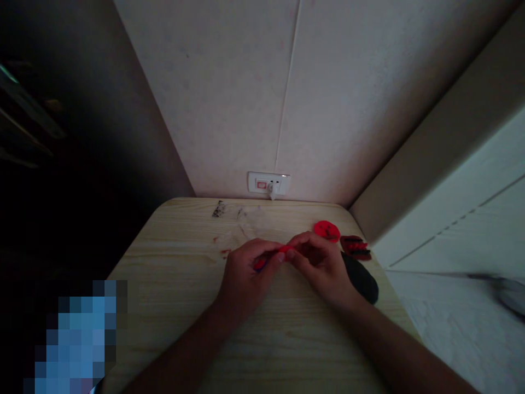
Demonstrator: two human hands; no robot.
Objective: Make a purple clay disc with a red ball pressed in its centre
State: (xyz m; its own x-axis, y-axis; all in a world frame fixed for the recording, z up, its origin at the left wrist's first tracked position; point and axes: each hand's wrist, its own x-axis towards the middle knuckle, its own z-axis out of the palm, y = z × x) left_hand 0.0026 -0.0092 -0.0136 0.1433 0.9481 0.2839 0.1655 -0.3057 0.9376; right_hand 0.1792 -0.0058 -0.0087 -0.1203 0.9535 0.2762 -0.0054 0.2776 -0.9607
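Over the middle of the table, my left hand (252, 271) and my right hand (324, 268) meet with thumbs and fingertips pinched on a small red piece (286, 249) that looks like modelling clay. Fingers cover much of it. A red and blue bit (260, 265) shows beneath the fingers of my left hand; whether it is part of the same piece I cannot tell. Beyond my right hand lies a flat red disc (327, 231) with dark marks. Close to it is a brownish piece with red and black strips (356, 248). A dark oval (361, 279) is partly hidden behind my right hand.
The pale wooden table (164, 306) has rounded back corners and meets the wall. Thin clear scraps (254, 219) with dark and red smears lie at the back. A wall socket (268, 183) holds a white plug. A white panel stands at the right.
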